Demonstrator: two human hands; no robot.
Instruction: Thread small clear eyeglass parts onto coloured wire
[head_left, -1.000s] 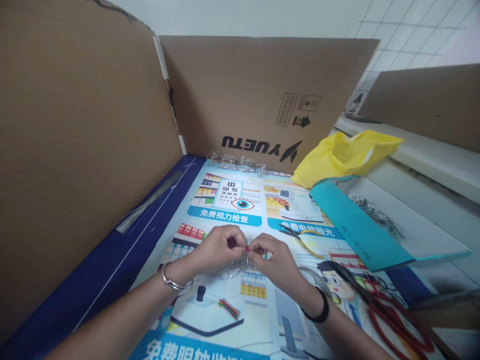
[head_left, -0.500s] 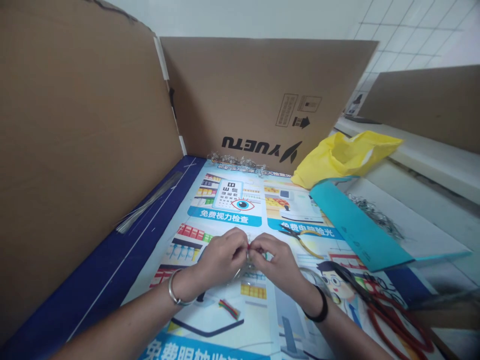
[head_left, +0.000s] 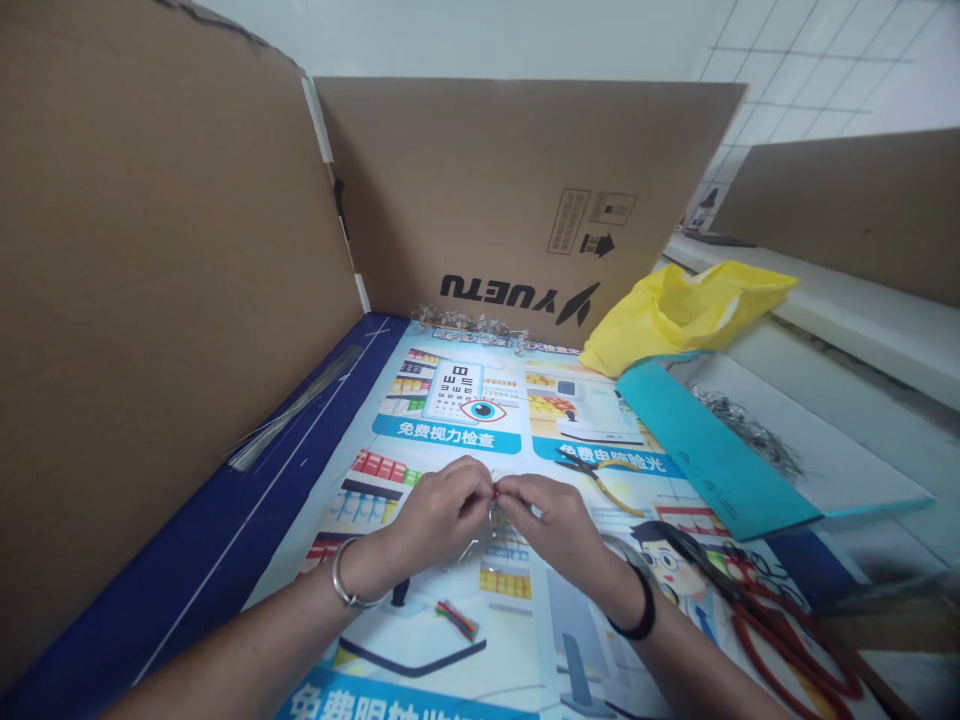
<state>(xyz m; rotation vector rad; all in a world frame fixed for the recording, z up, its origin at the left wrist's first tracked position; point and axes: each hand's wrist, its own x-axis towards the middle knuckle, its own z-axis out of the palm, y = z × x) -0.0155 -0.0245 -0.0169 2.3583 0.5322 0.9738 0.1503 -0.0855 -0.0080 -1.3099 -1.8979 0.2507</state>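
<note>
My left hand (head_left: 446, 510), with a silver bangle at the wrist, has thumb and fingers pinched together. It meets my right hand (head_left: 555, 515), which wears a black band and also pinches. Between the fingertips is a small red bit, and thin clear or silvery wire (head_left: 499, 540) hangs in loops below it. The fingers cover most of the piece, so its exact kind is hidden. Just below lies a short bundle of red, green and other coloured strands (head_left: 457, 620) on the printed sheet (head_left: 420, 595).
Yellow-handled pliers (head_left: 600, 480) and large red-handled scissors (head_left: 780, 640) lie to the right. Beyond are an open teal box (head_left: 712, 455) of wire pieces and a yellow bag (head_left: 675, 310). Straight wires (head_left: 296, 405) lie left; wire pieces (head_left: 469, 322) line the cardboard wall (head_left: 525, 180).
Both hands stay together in nearly the same place. My right fingers look straighter and closer together around the red bit. The whole view has shifted slightly.
</note>
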